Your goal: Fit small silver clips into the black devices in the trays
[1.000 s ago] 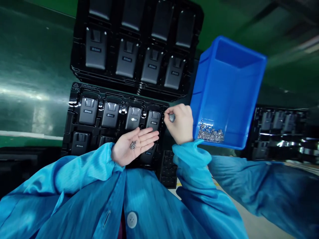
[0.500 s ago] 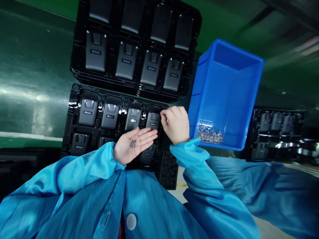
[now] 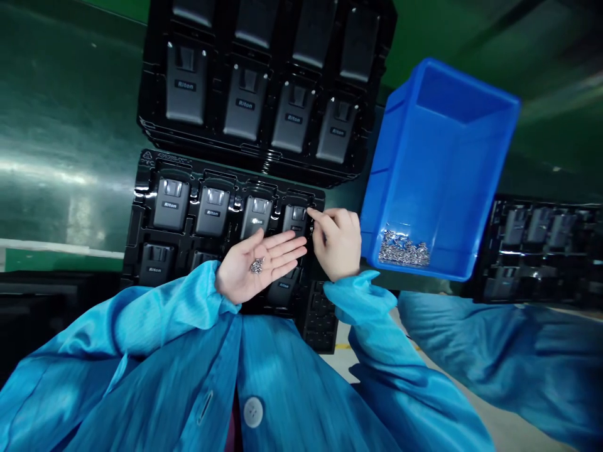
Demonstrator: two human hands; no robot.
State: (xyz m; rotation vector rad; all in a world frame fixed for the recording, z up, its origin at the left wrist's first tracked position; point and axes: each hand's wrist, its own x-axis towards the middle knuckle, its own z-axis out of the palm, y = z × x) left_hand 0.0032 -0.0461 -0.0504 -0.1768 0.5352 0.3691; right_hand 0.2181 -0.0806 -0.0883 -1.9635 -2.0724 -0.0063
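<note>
My left hand (image 3: 257, 267) lies palm up and open over the near black tray (image 3: 141, 207), with a small heap of silver screws (image 3: 257, 265) resting in the palm. My right hand (image 3: 335, 242) is beside it, fingers curled, thumb and forefinger pinched at the top right corner of the rightmost grey part (image 3: 294, 221) in the tray's upper row. Whether a screw sits in the pinch is too small to make out. Several grey parts marked "Riton" fill the tray pockets.
A blue plastic bin (image 3: 443, 163) with a pile of screws (image 3: 403, 250) in its near corner stands right of my right hand. A second black tray (image 3: 151, 107) of grey parts lies farther away. More trays (image 3: 541, 251) sit at far right. The bench is green.
My right hand has moved from the bin's edge leftward to the rightmost part in the tray. My left hand stays palm up with the screws.
</note>
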